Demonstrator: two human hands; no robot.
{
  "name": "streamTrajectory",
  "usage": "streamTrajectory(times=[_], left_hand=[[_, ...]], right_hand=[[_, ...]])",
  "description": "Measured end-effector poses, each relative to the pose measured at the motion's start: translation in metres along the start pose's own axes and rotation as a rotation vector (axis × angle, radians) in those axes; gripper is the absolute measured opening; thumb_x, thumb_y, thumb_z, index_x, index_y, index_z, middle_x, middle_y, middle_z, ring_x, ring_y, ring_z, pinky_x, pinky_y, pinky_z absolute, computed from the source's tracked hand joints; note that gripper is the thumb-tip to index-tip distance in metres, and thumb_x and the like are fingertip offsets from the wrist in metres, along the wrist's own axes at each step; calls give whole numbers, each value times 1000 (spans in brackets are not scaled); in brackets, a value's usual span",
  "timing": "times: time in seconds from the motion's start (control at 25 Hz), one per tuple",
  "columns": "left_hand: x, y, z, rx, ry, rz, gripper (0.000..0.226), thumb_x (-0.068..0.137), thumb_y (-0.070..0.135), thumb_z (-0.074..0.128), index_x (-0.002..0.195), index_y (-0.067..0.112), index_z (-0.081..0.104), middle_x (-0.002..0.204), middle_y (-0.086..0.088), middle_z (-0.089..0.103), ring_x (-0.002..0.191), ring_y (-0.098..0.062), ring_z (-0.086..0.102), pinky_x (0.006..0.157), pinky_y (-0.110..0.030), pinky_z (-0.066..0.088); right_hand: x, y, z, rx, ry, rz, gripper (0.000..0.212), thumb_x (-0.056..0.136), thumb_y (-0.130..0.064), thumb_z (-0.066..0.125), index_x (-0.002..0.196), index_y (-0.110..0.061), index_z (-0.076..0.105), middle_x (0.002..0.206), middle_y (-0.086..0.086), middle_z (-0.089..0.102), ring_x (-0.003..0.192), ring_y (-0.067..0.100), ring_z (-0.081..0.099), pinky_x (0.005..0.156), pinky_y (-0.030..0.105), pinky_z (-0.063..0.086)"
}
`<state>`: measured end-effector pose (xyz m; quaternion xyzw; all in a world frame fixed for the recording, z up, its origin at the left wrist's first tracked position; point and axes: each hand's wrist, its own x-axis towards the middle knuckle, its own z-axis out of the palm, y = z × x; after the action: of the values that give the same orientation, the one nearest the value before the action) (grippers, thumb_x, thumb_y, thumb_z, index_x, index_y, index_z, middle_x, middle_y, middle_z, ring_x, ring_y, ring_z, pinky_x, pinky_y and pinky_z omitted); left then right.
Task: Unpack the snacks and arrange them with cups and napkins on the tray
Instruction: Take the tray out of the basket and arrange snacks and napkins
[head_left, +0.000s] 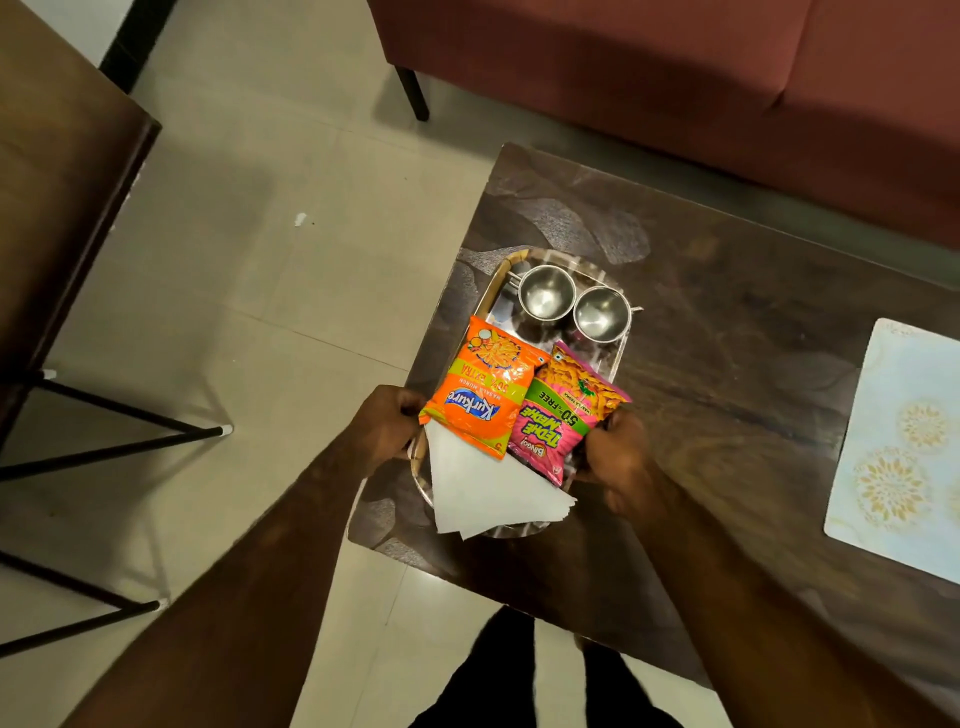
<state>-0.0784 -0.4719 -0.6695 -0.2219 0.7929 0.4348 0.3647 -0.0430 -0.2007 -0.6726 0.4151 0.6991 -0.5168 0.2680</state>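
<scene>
Centre of the frame: the tray (497, 285) sits on the table (727, 338). The left hand (387, 423) curls round its left rim and the right hand (618, 457) round its right rim. On it lie two cups (545, 291), an orange packet (480, 389), a pink packet (561, 415) and napkins (483, 493).

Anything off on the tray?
Napkins fan out unevenly and overhang the near rim of the tray, with the orange packet lying on them. Both cups upright, nothing spilled.
</scene>
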Motion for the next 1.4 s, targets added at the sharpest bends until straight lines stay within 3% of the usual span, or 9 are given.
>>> streamTrajectory(times=[0.08, 0.16, 0.24, 0.4, 0.64, 0.92, 1.12, 1.28, 1.4], left_hand=[[0, -2, 6, 89, 81, 85, 9, 89, 0, 71, 97, 2, 73, 96, -19, 74, 88, -34, 71, 79, -42, 62], [-3, -5, 9, 116, 164, 104, 10, 86, -6, 70, 90, 3, 72, 91, -15, 72, 82, -31, 69, 68, -34, 61], [-6, -12, 7, 116, 226, 56, 14, 87, -8, 66, 88, 4, 73, 87, -10, 71, 73, -24, 68, 53, -29, 59], [-15, -28, -3, 124, 284, -40, 17, 87, -7, 65, 86, 9, 70, 82, 1, 62, 65, -18, 64, 50, -35, 61], [-21, -41, -8, 268, 318, -25, 25, 84, -8, 62, 80, 17, 63, 84, 5, 61, 84, -30, 66, 75, -44, 62], [-30, -43, -5, 411, 350, -46, 24, 85, -6, 60, 84, 18, 61, 110, -10, 65, 100, -32, 64, 87, -41, 54], [-52, -7, 24, 571, 554, 252, 19, 84, 3, 62, 101, 11, 64, 109, -13, 59, 101, -34, 59, 83, -46, 54], [-86, 26, 88, 375, 227, 307, 9, 89, 11, 60, 96, 17, 61, 101, -3, 63, 92, -22, 64, 80, -40, 57], [-115, 17, 138, 504, -86, 155, 9, 89, 27, 55, 95, 23, 61, 101, 1, 68, 95, -18, 65, 84, -34, 56]], right_hand=[[-2, 5, -9, -34, 26, -10, 34, 100, 9, 45, 112, -8, 71, 88, 10, 75, 65, 20, 70, 71, 49, 68], [-7, 11, -21, -48, 46, -5, 33, 101, 10, 44, 99, -12, 69, 74, 4, 74, 49, 9, 69, 48, 30, 60], [-14, 21, -34, -69, 71, 14, 35, 100, 12, 42, 91, -12, 67, 61, 3, 72, 40, 9, 66, 41, 26, 55], [-20, 49, -57, -75, 89, 6, 38, 97, 15, 39, 101, -6, 71, 72, 19, 71, 54, 27, 64, 57, 37, 59], [-17, 83, -76, -87, 119, 31, 40, 100, 13, 43, 95, -15, 71, 80, 16, 75, 62, 28, 67, 60, 36, 59], [-7, 102, -91, -163, 148, 34, 42, 91, 17, 41, 84, -14, 69, 82, 29, 76, 45, 22, 66, 46, 33, 57], [1, 103, -91, -167, 161, 49, 34, 91, 11, 49, 103, -13, 71, 100, 20, 80, 88, 41, 79, 84, 65, 65], [-1, 101, -90, -191, 211, 49, 30, 91, 4, 53, 109, -12, 72, 98, 18, 80, 90, 41, 79, 88, 62, 64], [-8, 101, -91, -233, 226, 35, 26, 93, -1, 59, 113, -13, 70, 105, 14, 80, 97, 40, 77, 92, 54, 63]])
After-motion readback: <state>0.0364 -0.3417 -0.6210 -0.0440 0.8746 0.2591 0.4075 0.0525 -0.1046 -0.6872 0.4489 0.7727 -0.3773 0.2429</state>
